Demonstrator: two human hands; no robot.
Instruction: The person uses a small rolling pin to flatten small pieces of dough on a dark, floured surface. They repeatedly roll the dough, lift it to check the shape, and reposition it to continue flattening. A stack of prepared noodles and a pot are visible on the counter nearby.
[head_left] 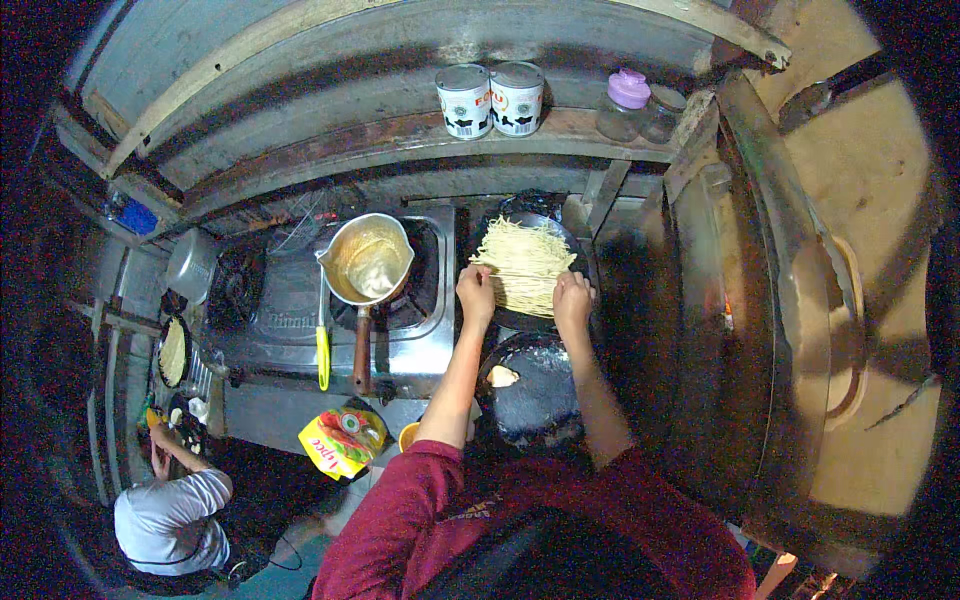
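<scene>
A wide bundle of pale yellow noodles [525,262] lies over a dark round pan [583,250], with strands running mostly side to side. My left hand [475,288] pinches the strands at the left end. At the right end, my right hand [573,300] has its fingers closed on the same noodles. The fingertips are partly hidden. Between my forearms sits a second dark, worn pan [540,395], with a small pale piece of food [503,377] near its left rim.
Left of my arm, a pot [366,258] with pale contents stands on the steel stove [285,345], beside a yellow-green handle [323,358]. Nearer me are a yellow-red pouch [345,440] and a cup [408,436]. Cans [490,100] and jars [628,105] line the shelf. Lower left, a person [175,520] works.
</scene>
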